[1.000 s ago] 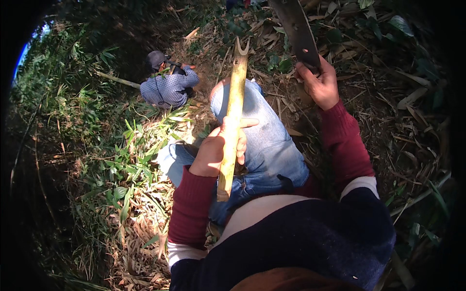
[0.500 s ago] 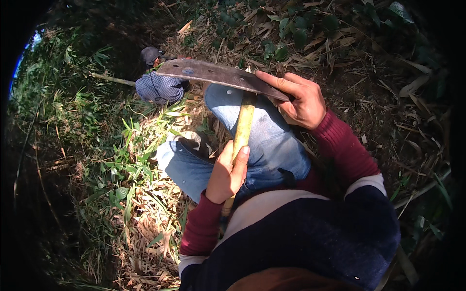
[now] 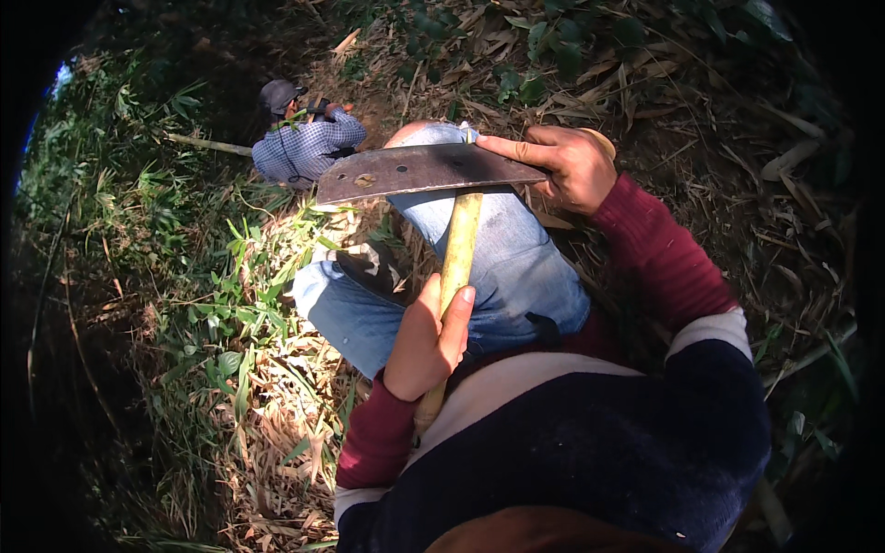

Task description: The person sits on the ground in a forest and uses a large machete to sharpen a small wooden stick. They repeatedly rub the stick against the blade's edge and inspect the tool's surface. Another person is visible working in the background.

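One pale yellow bamboo stalk (image 3: 458, 253) runs up across the person's denim-clad lap, smooth and straight, its top hidden behind a broad, rust-spotted machete blade (image 3: 419, 171) lying crosswise over it. Left hand (image 3: 431, 336), its grip clenched around the stalk's lower part, thumb laid along it. Right hand (image 3: 567, 166), grip closed on the machete's handle end, forefinger stretched along the blade's back. Beyond the blade, dry bamboo leaves (image 3: 277, 442) and green undergrowth cover sloping ground, where another person in a checked shirt (image 3: 304, 143) crouches.

blade (image 3: 424, 170) across stalk (image 3: 456, 258) top; other person (image 3: 304, 143) beyond, left.
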Demonstrator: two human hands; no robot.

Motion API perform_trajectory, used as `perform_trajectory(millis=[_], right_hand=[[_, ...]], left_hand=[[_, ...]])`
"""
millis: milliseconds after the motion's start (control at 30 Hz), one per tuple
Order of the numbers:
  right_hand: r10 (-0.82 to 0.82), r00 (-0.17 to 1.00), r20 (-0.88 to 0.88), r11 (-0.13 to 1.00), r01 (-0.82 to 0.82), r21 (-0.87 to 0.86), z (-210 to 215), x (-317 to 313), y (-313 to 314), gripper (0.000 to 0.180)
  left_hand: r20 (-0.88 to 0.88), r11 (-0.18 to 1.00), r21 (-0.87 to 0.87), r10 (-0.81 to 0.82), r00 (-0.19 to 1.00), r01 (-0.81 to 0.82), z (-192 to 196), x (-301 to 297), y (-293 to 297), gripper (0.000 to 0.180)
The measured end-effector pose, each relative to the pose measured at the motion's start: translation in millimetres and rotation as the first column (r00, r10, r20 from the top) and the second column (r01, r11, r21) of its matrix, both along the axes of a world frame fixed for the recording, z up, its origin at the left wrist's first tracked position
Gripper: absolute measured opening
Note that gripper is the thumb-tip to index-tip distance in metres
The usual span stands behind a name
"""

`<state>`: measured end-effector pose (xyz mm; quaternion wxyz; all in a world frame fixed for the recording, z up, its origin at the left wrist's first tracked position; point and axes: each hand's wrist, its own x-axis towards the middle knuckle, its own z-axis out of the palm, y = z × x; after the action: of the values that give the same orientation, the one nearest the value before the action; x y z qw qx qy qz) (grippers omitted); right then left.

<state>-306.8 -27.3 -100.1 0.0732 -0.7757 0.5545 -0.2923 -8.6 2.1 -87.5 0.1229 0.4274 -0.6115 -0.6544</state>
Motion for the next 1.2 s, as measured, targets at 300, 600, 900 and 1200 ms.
perform_trajectory(millis=[300,600,900,1200], right_hand=[[-0.415,0.910,0.015,0.905,0.411,0.108,-47,-47,-2,0.060],[-0.385,0.624,0.680,0.922,0.236,0.305,-28,-45,-5,0.035],[-0.101,0.526,0.845,0.991,-0.016,0.129,6,-24,-6,0.071],[-0.104,0.984,0.142,0.994,0.108,-0.023,32,31,12,0.061]], left_hand=[[0.019,0.983,0.025,-0.182,0.983,0.181,-12,15,17,0.022],[-0.296,0.996,-0.013,-0.087,0.951,0.087,-6,14,-64,0.044],[-0.402,0.997,-0.065,0.021,0.915,-0.051,-19,-2,-83,0.033],[-0.201,0.994,0.084,0.080,0.976,-0.064,-17,-22,-32,0.041]])
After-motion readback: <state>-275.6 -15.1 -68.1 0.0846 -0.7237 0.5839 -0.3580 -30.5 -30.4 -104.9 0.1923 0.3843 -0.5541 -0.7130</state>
